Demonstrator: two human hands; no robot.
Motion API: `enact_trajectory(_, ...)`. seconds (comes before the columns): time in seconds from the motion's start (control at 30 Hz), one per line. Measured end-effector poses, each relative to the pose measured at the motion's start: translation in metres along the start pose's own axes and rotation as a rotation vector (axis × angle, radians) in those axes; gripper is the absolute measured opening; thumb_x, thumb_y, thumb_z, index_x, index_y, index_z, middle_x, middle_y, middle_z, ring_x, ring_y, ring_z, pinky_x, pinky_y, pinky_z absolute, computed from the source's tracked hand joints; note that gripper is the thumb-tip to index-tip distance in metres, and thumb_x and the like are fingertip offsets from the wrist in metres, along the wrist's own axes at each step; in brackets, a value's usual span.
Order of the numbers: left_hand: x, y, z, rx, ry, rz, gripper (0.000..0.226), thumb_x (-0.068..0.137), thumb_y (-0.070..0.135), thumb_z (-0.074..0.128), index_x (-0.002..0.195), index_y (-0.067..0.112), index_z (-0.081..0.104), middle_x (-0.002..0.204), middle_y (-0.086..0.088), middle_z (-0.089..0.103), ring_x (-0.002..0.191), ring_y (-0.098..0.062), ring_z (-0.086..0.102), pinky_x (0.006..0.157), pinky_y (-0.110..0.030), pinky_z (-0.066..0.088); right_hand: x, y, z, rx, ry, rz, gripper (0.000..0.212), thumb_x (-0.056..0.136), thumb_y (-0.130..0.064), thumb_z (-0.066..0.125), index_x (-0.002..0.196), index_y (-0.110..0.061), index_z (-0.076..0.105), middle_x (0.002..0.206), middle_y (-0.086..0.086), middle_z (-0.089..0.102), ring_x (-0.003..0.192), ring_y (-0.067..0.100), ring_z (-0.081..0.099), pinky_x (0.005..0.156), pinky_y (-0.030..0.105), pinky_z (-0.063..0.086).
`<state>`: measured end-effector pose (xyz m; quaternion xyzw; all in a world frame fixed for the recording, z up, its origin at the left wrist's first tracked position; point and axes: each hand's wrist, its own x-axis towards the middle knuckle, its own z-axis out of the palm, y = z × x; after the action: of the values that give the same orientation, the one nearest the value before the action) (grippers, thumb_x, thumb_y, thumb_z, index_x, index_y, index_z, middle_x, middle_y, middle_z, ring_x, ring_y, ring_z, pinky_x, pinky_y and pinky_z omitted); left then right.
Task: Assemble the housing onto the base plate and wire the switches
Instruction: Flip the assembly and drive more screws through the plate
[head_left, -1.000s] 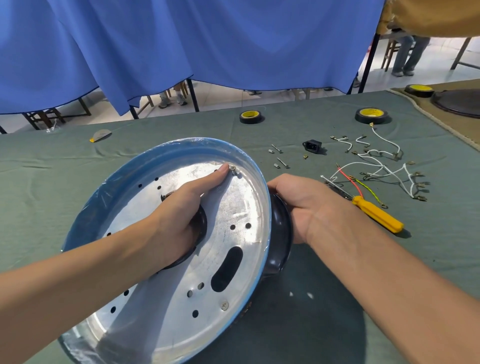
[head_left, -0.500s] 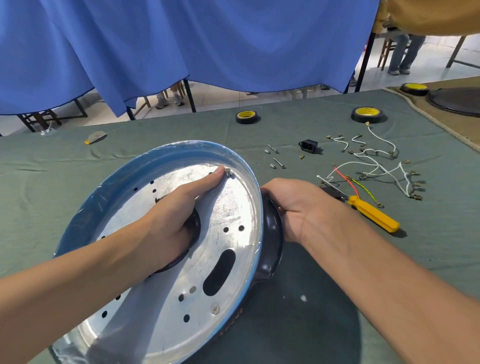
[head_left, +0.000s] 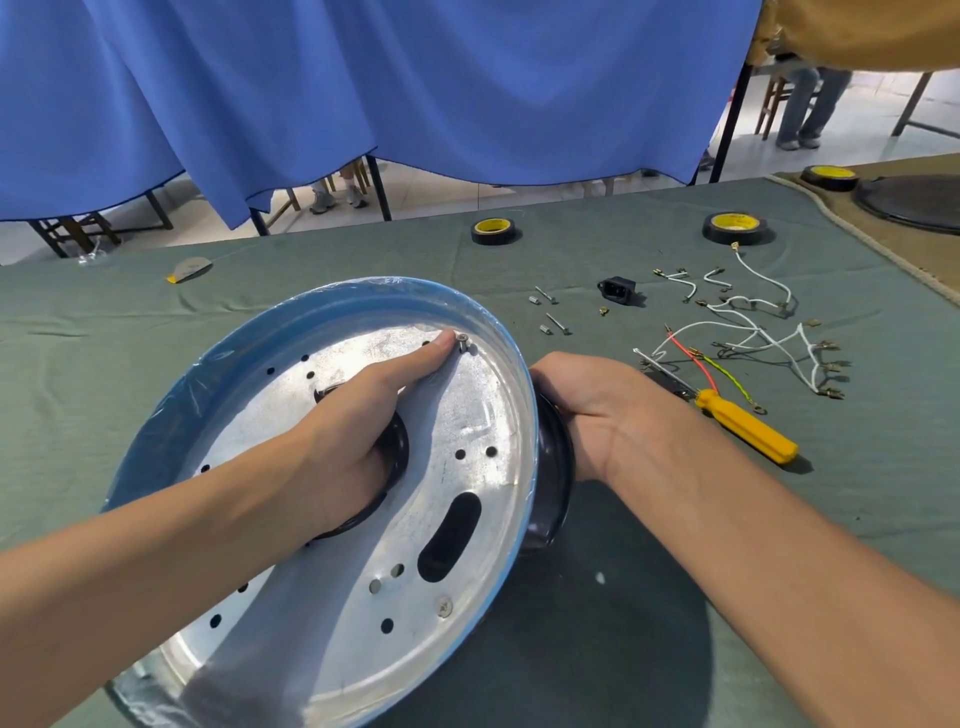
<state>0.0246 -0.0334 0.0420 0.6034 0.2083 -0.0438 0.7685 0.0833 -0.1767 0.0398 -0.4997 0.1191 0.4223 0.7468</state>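
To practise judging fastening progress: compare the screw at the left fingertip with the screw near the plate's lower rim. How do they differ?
The fingertip screw stands proud of the plate; the lower screw sits flush, only its head showing. A finger of the left hand touches the first; nothing touches the second. The first lies at the far rim, the second at the near rim. Both are silver and sit in the plate.

Blue curtain (head_left: 415, 88) bkgd, tiled floor (head_left: 431, 202)

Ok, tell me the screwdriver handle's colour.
Yellow; the screwdriver handle shows best in the head view.
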Motion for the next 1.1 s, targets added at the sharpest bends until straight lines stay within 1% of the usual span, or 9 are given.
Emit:
enact_trajectory(0.13,-0.001,0.002,-0.002,0.017,-0.003,-0.047,0.035,0.084,0.042,0.071,0.108,0.017,0.077,0.111,0.005,0.074,0.111,-0.01,0.065,0.109,-0.032,0.038,0.001,0.0,-0.001,0.0,0.021,-0.001,0.025,0.093,0.006,0.035,0.078,0.0,0.054,0.06,0.012,0.053,0.052,0.022,0.055,0.06,0.035,0.052)
enact_trajectory(0.37,-0.001,0.002,0.0,0.04,0.011,-0.078,0.035,0.086,0.042,0.07,0.108,0.016,0.077,0.11,0.004,0.074,0.113,-0.012,0.064,0.107,-0.032,0.041,0.004,0.0,-0.007,-0.137,0.05,-0.079,0.028,0.09,0.01,0.038,0.069,0.0,0.054,0.053,0.01,0.053,0.038,0.021,0.054,0.037,0.025,0.047)
enact_trajectory(0.53,0.0,0.0,0.002,-0.008,-0.009,-0.089,0.03,0.086,0.038,0.07,0.103,0.015,0.078,0.106,0.004,0.075,0.111,-0.01,0.065,0.102,-0.028,0.043,0.006,0.001,-0.012,-0.251,0.091,-0.229,0.022,0.084,0.018,0.042,0.072,0.007,0.056,0.059,0.012,0.052,0.048,0.025,0.054,0.05,0.036,0.047)
enact_trajectory(0.6,0.002,-0.001,0.002,-0.007,-0.024,-0.083,0.03,0.087,0.038,0.069,0.104,0.015,0.078,0.107,0.005,0.075,0.109,-0.008,0.066,0.104,-0.029,0.042,0.006,0.001,-0.012,-0.257,0.09,-0.235,0.019,0.083,0.018,0.045,0.074,0.008,0.058,0.06,0.012,0.054,0.047,0.024,0.055,0.046,0.032,0.05)
enact_trajectory(0.7,0.004,-0.003,-0.001,-0.012,-0.023,-0.059,0.031,0.088,0.037,0.068,0.107,0.014,0.077,0.109,0.006,0.074,0.111,-0.007,0.064,0.107,-0.03,0.04,0.006,0.001,-0.013,-0.241,0.064,-0.251,0.025,0.082,0.016,0.044,0.064,0.004,0.055,0.047,0.008,0.052,0.039,0.02,0.052,0.041,0.026,0.047)
enact_trajectory(0.83,0.006,-0.005,-0.003,-0.063,-0.026,-0.038,0.026,0.089,0.034,0.067,0.095,0.013,0.08,0.106,0.005,0.075,0.113,-0.006,0.064,0.103,-0.029,0.041,0.009,0.001,-0.015,-0.278,0.042,-0.272,0.025,0.084,0.009,0.047,0.064,-0.002,0.057,0.049,0.008,0.053,0.042,0.019,0.053,0.045,0.029,0.049)
enact_trajectory(0.97,0.005,-0.004,-0.002,-0.1,-0.086,-0.037,0.023,0.084,0.032,0.068,0.088,0.014,0.081,0.108,0.004,0.074,0.123,-0.009,0.057,0.119,-0.041,0.024,0.009,0.002,-0.017,-0.329,0.037,-0.294,0.015,0.084,0.001,0.056,0.072,-0.003,0.063,0.057,0.007,0.06,0.052,0.019,0.058,0.056,0.034,0.051)
enact_trajectory(1.03,0.006,-0.003,-0.002,-0.154,-0.071,-0.025,0.02,0.08,0.03,0.069,0.081,0.014,0.081,0.105,0.006,0.075,0.121,-0.005,0.057,0.121,-0.038,0.02,0.009,0.002,-0.017,-0.334,0.033,-0.311,0.011,0.084,-0.002,0.061,0.076,-0.002,0.067,0.065,0.011,0.064,0.057,0.021,0.06,0.058,0.034,0.054)
enact_trajectory(1.1,0.007,-0.002,-0.002,-0.183,-0.039,-0.033,0.019,0.073,0.03,0.07,0.078,0.015,0.082,0.103,0.008,0.075,0.121,-0.002,0.056,0.121,-0.035,0.019,0.008,0.002,-0.018,-0.348,0.025,-0.341,0.013,0.085,-0.003,0.064,0.073,-0.003,0.068,0.063,0.009,0.066,0.054,0.018,0.061,0.054,0.03,0.054)
